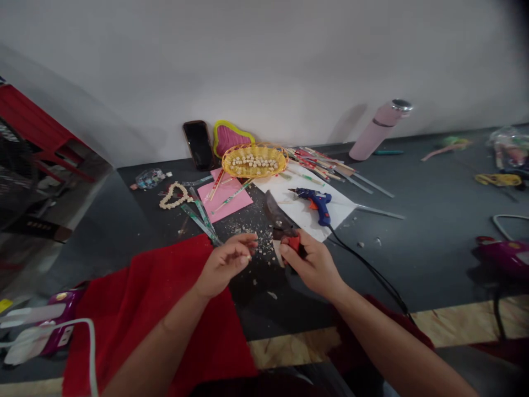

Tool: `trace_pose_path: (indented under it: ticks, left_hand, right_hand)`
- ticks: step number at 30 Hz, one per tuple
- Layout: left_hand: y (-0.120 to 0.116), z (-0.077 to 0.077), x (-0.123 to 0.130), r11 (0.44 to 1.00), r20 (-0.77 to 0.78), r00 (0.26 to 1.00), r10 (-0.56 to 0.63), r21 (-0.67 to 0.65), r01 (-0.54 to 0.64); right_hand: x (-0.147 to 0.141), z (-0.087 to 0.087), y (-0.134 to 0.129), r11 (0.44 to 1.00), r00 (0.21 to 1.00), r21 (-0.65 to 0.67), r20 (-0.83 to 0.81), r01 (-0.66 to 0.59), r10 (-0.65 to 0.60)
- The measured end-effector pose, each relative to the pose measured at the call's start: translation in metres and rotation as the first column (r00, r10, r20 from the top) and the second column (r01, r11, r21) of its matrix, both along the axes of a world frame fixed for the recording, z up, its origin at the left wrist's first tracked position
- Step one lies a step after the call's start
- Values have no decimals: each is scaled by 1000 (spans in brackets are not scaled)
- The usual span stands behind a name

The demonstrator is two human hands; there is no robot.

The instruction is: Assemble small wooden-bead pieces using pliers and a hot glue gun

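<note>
My left hand [227, 263] is pinched around a small pale piece at its fingertips, above the dark table. In my right hand [312, 259] is a tool with a red handle [292, 242]; its dark, broad blade end points away from me, and my fingers cover part of it. Pale crumbs [264, 242] lie scattered between and beyond my hands. A blue glue gun [320, 204] rests on white paper [297, 212] just past my right hand. Farther back stands a yellow basket [255, 170] holding several small pale pieces [258, 161].
Red cloth [165, 292] covers the near left. A beaded loop [167, 205], pink paper [237, 203], a phone [199, 144] and sticks [322, 162] lie around the basket. A pink bottle [378, 132] stands back right. The glue gun's cord [372, 267] runs past my right forearm.
</note>
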State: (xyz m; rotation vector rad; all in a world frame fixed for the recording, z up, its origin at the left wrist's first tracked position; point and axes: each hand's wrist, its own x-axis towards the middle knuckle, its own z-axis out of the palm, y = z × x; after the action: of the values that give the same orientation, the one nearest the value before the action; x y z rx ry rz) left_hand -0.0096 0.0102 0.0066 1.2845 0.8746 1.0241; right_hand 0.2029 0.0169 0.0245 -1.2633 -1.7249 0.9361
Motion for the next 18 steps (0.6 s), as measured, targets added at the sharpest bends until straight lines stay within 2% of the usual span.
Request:
trace_pose_path:
  ticks: [3, 5, 8, 11, 16, 18]
  left_hand:
    - [-5, 4, 5, 983, -17, 983, -185, -5, 184]
    - [-6, 4, 7, 971, -87, 967, -238, 8, 240]
    - [-6, 2, 10, 968, -228, 946, -229, 49, 246]
    - [-5, 1, 11, 966, -314, 929, -194, 103, 236]
    - [-5, 8, 18, 952, -330, 927, -178, 180, 247]
    - [-5, 12, 17, 953, -309, 935, -175, 183, 240]
  right_hand:
    - [-5, -1, -1, 990, 973, -109, -223, -90, 64]
    - [-9, -7, -2, 981, 953, -114, -278, -160, 123]
    - [-13, -14, -3, 970, 954, -61, -207, -235, 218]
    - [-13, -15, -4, 971, 967, -9, -95, -240, 238]
    - [-10, -8, -5, 978, 974, -14, -89, -210, 208]
    - [-7, -7, -3, 975, 970, -65, -136, -213, 203]
